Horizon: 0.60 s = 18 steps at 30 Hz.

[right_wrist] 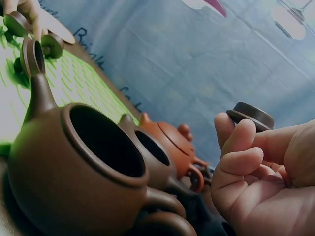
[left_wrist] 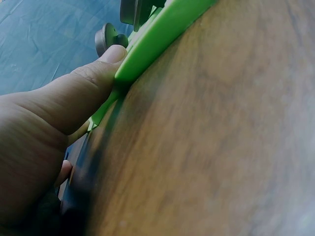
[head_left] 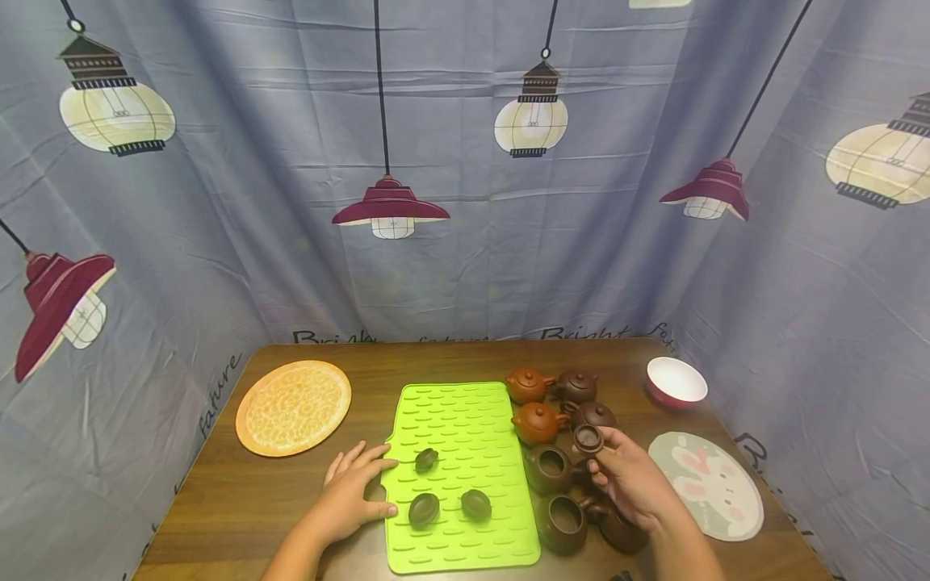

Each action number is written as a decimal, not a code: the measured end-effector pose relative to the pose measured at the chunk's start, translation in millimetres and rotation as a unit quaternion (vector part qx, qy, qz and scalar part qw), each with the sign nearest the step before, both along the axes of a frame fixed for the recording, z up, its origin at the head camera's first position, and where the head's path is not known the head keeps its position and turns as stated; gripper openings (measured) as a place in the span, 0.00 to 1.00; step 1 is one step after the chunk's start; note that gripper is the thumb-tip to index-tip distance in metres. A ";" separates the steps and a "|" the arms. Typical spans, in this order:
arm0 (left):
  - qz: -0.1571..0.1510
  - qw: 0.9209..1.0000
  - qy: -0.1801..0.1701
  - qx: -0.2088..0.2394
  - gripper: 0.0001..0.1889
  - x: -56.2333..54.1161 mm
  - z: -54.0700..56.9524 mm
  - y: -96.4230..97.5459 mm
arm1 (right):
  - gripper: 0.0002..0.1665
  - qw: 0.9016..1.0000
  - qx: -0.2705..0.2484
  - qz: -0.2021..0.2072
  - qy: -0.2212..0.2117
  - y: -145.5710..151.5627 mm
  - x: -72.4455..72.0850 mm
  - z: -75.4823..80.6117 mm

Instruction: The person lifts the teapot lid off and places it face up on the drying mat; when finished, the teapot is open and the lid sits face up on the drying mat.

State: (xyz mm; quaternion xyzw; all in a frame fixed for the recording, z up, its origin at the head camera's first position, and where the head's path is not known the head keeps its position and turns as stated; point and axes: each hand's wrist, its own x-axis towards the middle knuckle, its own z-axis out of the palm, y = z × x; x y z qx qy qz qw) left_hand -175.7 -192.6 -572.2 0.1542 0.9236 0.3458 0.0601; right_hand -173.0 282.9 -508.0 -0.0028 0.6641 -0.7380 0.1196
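My right hand [head_left: 632,476] pinches a small dark brown teapot lid [head_left: 588,438] above the teapots, its hollow underside showing in the head view. Below it stand lidless brown teapots, one [head_left: 563,524] nearer and one [head_left: 549,468] farther. Another brown teapot [head_left: 623,532] is partly hidden by the hand and forearm. My left hand [head_left: 352,492] lies at the left edge of the green mat [head_left: 465,420], fingers spread, thumb touching the edge. On the mat lie three brown lids: one [head_left: 426,460] farther back, one [head_left: 424,510] at front left, one [head_left: 475,505] at front right.
Behind the lidless pots stand two orange-red lidded teapots, one [head_left: 529,385] behind the other [head_left: 538,423], and two brown lidded ones [head_left: 576,385]. An orange round mat [head_left: 294,407] lies left; a rabbit-print mat [head_left: 708,484] and a red-and-white bowl [head_left: 676,381] are right.
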 end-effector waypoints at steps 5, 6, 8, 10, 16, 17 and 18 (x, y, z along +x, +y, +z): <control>0.001 1.000 -0.001 -0.001 0.41 -0.2 -0.2 -0.1 | 0.17 1.000 -0.002 0.003 -0.006 -12.5 -3.8 0.8; 0.001 1.000 -0.001 -0.001 0.41 -0.2 -0.1 -0.1 | 0.17 1.000 0.000 0.003 -0.008 -15.1 -4.9 0.8; 0.002 1.000 0.000 -0.002 0.40 -0.3 0.2 -0.1 | 0.19 1.000 0.005 0.002 -0.010 -20.6 -7.0 0.8; 0.002 1.000 0.001 -0.001 0.40 -0.2 0.5 -0.1 | 0.19 1.000 0.006 0.009 -0.010 -26.0 -8.9 1.0; -0.001 1.000 -0.001 -0.002 0.40 -0.1 -0.1 0.0 | 0.20 0.999 -0.006 0.044 -0.011 -42.2 -14.3 1.4; -0.001 1.000 -0.001 -0.003 0.41 -0.1 -0.2 0.0 | 0.20 0.999 -0.006 0.047 -0.011 -45.1 -15.3 1.3; -0.001 1.000 -0.001 -0.004 0.41 -0.2 -0.3 0.0 | 0.20 0.999 -0.007 0.049 -0.013 -48.1 -16.2 1.3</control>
